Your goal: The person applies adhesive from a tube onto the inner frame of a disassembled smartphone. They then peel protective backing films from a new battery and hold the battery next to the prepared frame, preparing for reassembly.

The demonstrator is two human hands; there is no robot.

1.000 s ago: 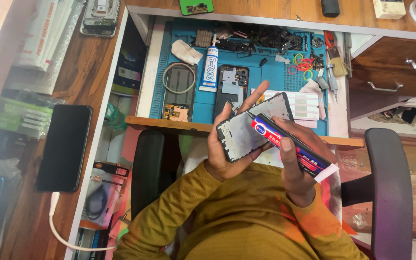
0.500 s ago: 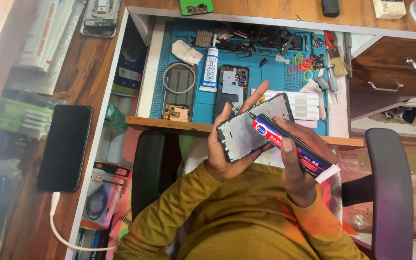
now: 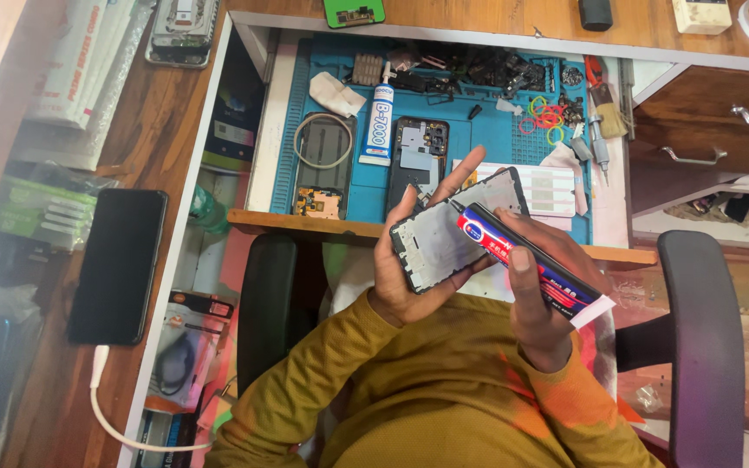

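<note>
your left hand (image 3: 409, 269) cradles the phone frame (image 3: 457, 230) from below, above your lap and just in front of the table (image 3: 305, 224) edge, its grip wrapped around the frame's edges with fingers spread behind it. your right hand (image 3: 548, 290) has its grip pinched on the red and blue glue tube (image 3: 522, 256), the black nozzle touching the frame's upper edge. this looks like laying adhesive along the frame border; the next move likely calls for a steady, light squeeze while tracing the rim. another white glue tube (image 3: 379, 121) lies on the blue mat (image 3: 496, 139)
</note>
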